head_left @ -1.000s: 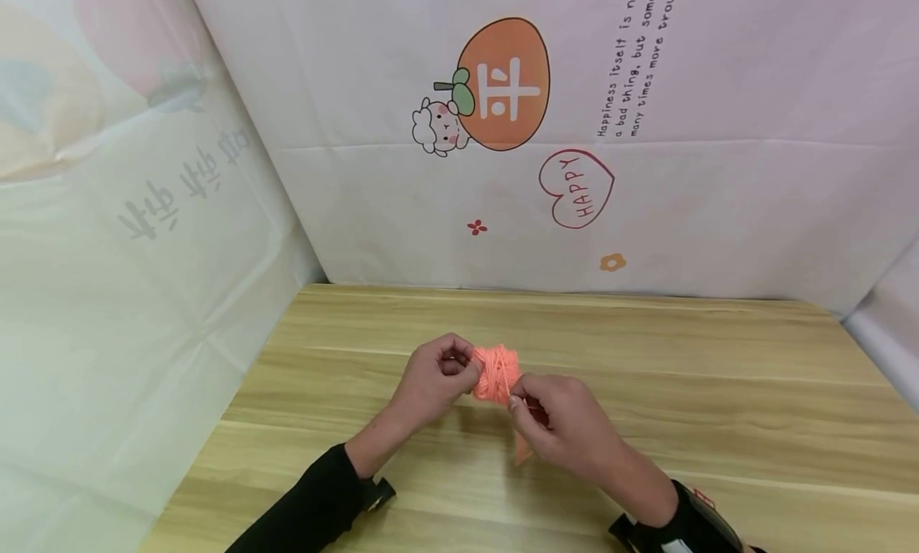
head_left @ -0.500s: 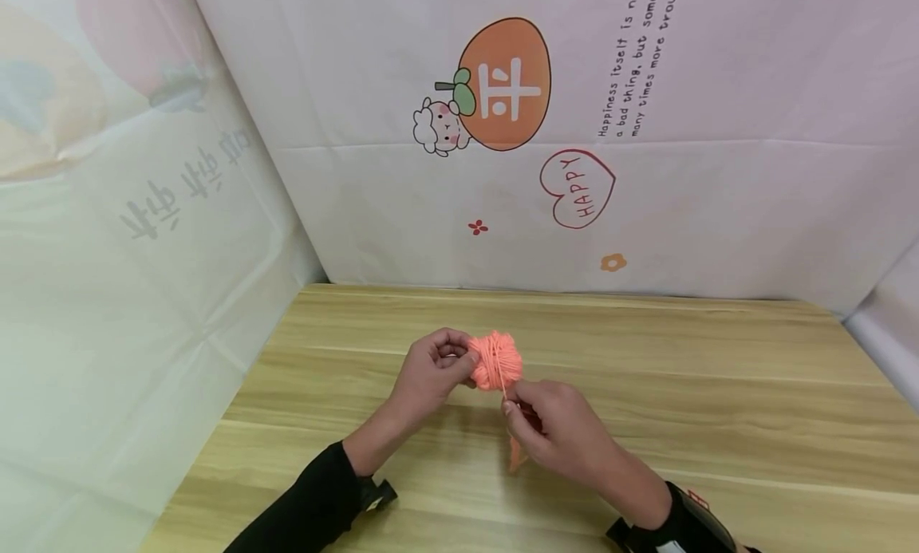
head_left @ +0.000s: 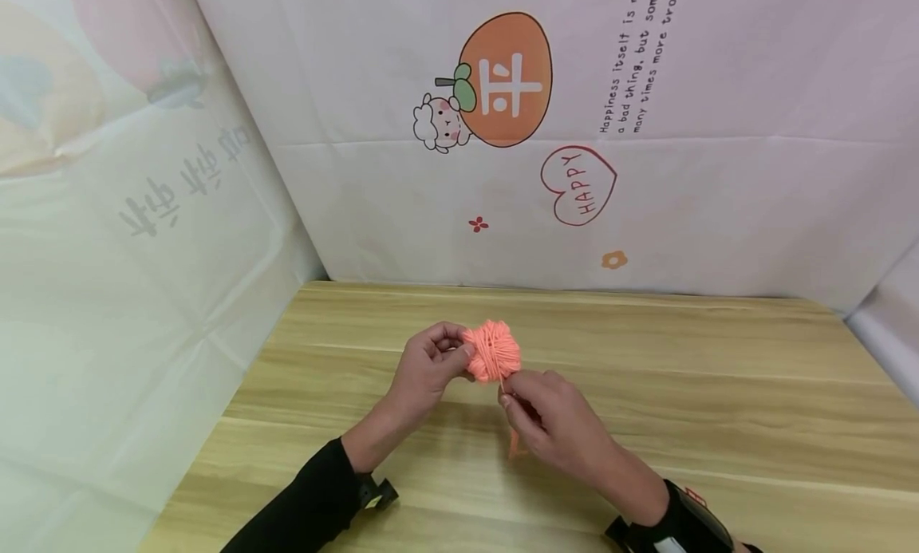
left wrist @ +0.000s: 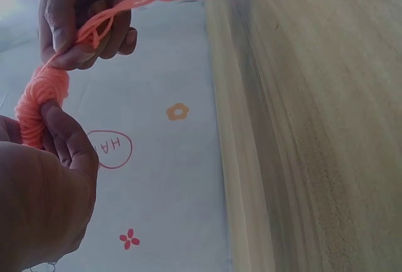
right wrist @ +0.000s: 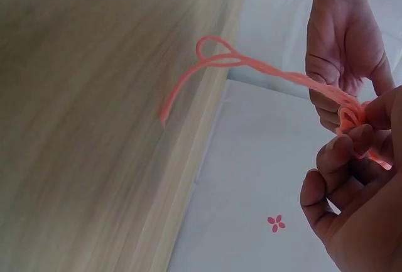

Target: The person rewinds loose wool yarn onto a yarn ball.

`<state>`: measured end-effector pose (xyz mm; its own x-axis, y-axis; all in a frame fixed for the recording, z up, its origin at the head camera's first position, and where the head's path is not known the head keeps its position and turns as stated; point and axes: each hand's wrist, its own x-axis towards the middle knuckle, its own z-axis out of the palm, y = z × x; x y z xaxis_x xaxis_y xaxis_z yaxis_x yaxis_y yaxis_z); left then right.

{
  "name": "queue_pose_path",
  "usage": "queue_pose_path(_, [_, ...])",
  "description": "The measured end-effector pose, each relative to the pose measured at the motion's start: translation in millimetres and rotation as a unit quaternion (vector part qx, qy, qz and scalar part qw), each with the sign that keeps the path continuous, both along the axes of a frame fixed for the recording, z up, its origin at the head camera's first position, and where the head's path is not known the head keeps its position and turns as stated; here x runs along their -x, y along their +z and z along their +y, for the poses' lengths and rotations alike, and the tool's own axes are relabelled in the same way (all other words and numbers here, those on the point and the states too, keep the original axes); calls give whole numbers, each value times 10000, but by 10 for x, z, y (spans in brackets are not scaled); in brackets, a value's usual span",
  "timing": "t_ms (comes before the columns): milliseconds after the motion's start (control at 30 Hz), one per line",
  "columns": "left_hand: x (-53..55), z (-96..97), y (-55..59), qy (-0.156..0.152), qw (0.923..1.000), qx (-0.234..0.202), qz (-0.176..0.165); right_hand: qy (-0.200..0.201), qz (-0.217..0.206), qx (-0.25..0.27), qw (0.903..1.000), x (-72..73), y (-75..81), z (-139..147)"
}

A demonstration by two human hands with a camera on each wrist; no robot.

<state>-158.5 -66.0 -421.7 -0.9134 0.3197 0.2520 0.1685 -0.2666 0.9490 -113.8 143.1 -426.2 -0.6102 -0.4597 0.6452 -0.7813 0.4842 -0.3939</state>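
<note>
A coral-pink bundle of wound yarn (head_left: 494, 352) is held above the table, its middle wrapped by several strands. My left hand (head_left: 425, 363) grips it by its left side, thumb on the near face. Just below the bundle's lower right edge, my right hand (head_left: 563, 421) pinches the strand that runs from it. From the right fingers a loose yarn tail (right wrist: 270, 70) hangs in loops toward the tabletop, clear in the right wrist view. In the left wrist view the wound yarn (left wrist: 39, 99) sits between the left fingers, with a short taut strand reaching the right hand (left wrist: 85, 21).
The wooden table (head_left: 682, 393) spreads beneath both hands. A white printed sheet (head_left: 388, 210) rises along its back edge, and another pale sheet (head_left: 143, 314) stands at the left. Black sleeves with wrist cameras cover both forearms.
Both hands have lifted slightly away toward the back with the yarn bundle. The bundle has turned, showing a rounder face, and the right hand has shifted a little left under it.
</note>
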Motion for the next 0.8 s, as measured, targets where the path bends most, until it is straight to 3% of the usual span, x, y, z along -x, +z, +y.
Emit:
queue_pose_path(133, [-2,-4,11,-47,9999,-122,12,-18,90,-22,10000,8,-5,-1])
queue_pose_path(500, [-12,-6,36,-262,9988,-277,311,-52,-285,110,9995,20,-28,24])
queue_pose_path(800, [-50,7,41,-1239,9892,-264,736,194,-392,148,9989,42,-52,75])
